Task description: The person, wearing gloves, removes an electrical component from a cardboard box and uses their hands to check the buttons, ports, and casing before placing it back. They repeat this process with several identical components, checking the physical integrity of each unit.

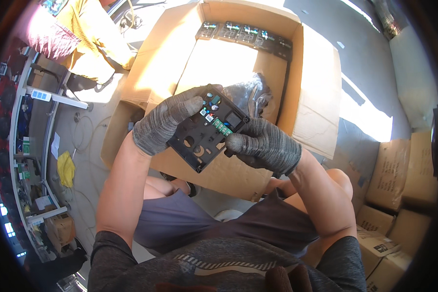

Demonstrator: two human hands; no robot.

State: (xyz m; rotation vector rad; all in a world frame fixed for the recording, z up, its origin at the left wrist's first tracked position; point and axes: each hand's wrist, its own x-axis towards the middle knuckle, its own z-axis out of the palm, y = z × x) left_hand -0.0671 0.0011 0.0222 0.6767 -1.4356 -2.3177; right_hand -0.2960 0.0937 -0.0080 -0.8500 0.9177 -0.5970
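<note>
Black circuit housing (202, 131) gripped between both gloved hands (166, 119) (266, 146)

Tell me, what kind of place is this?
Probably an electronics workshop or small factory: there's a black plastic housing with electronic parts, stacked cardboard cartons on the right, and a metal-framed rack on the left.

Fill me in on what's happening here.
A grey-gloved left hand holds the left edge of a black plastic housing with exposed electronics; the right hand grips its right edge, beside a green terminal block. Beyond sits an open cardboard box, a row of dark units at its far end.
</note>
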